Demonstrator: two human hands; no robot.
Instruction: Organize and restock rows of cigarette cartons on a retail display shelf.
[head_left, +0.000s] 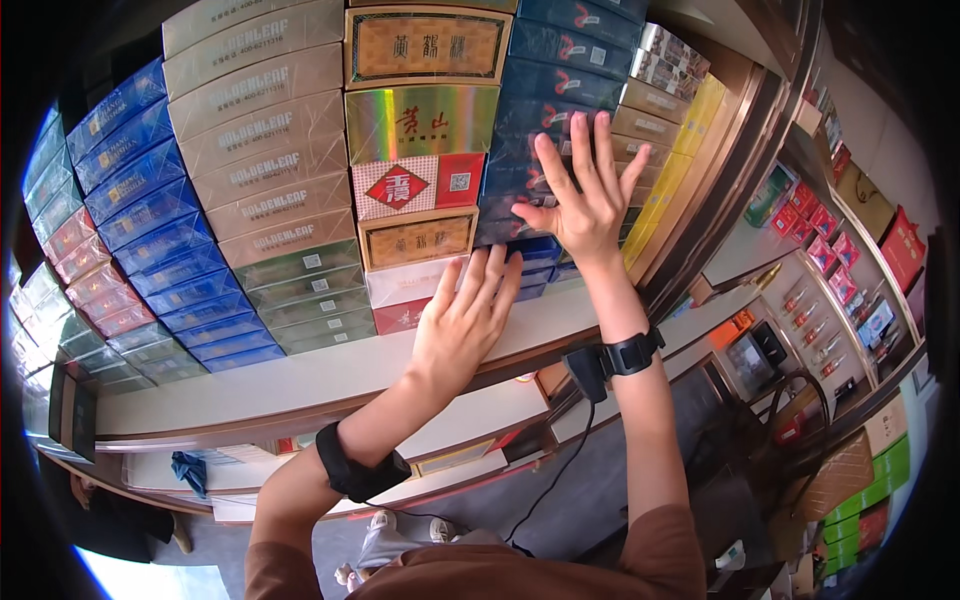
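Note:
Wrapped cigarette cartons stand in tall stacks before me on a pale shelf. My right hand, fingers spread, lies over a stack of dark blue cartons with red marks. Lower and to the left, my left hand has its fingers extended, with the fingertips at the bottom of that stack. Whether either palm presses on the cartons I cannot tell. A mixed column holds a gold carton, a red-and-white carton and a pink carton. The left hand partly covers its lower cartons. Neither hand grips anything.
Beige cartons and bright blue cartons rise to the left. The shelf's front edge runs below. A black cable hangs from my wristband. A display cabinet stands right; a person's dark clothing shows lower left.

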